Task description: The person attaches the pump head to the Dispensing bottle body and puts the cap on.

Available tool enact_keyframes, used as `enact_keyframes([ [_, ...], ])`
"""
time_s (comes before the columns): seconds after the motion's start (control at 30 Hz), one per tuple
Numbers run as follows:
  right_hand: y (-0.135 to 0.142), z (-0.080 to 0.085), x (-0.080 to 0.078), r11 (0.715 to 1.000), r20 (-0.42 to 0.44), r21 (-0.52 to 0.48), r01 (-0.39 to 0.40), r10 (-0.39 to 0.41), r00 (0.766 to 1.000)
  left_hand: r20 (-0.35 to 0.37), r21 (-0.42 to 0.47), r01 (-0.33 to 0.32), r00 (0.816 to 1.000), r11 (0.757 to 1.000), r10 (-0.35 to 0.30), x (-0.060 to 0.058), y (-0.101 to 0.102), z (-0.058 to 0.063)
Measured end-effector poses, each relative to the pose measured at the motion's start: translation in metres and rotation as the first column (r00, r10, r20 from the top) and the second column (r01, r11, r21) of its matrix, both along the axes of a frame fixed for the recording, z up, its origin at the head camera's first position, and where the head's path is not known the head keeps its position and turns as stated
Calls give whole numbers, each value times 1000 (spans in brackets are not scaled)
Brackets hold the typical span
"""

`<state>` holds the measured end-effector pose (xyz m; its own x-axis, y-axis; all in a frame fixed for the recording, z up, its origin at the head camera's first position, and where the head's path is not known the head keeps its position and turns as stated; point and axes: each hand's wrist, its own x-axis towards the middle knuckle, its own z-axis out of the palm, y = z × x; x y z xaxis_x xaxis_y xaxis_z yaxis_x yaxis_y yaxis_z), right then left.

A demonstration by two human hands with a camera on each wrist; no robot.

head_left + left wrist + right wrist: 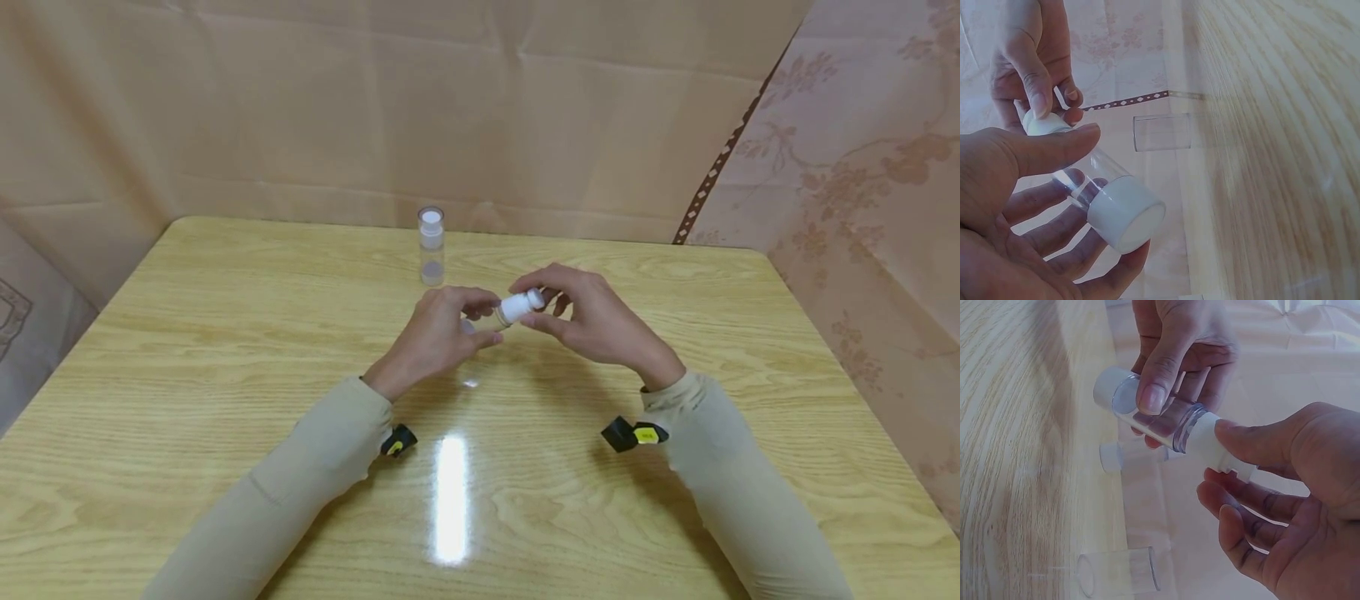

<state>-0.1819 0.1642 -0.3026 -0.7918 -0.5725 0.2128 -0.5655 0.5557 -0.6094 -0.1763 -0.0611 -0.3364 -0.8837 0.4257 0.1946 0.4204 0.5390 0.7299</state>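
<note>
A small clear pump bottle (pixel 502 317) with a white base (pixel 1127 214) is held tilted over the table. My left hand (pixel 442 333) grips its transparent body, thumb along one side and fingers curled around the other. At the opposite end, the thumb and fingers of my right hand (pixel 596 318) pinch the white pump top (pixel 1205 439). The two hands are close together, and in the right wrist view a clear threaded-looking ring shows just below the white top. Fingers partly cover the bottle's middle in the head view.
A similar bottle (pixel 431 254) with a clear cover stands upright toward the back of the wood-grain table (pixel 225 333). A loose transparent cap (pixel 1121 572) stands on the table too. Beige curtain (pixel 450 108) hangs behind the far edge, with a floral cloth (pixel 862 167) at right.
</note>
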Motion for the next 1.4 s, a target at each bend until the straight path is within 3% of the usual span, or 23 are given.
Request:
enact_keyframes([
  [0.57,-1,-2,-2,999,32,27,44,-44,999,-26,0,-2,1000,1000,2,0,-1,-1],
  [1.4,-1,-1,0,1000,-16,0,14,-14,1000,-20,7,-3,1000,1000,3,0,0,-1],
])
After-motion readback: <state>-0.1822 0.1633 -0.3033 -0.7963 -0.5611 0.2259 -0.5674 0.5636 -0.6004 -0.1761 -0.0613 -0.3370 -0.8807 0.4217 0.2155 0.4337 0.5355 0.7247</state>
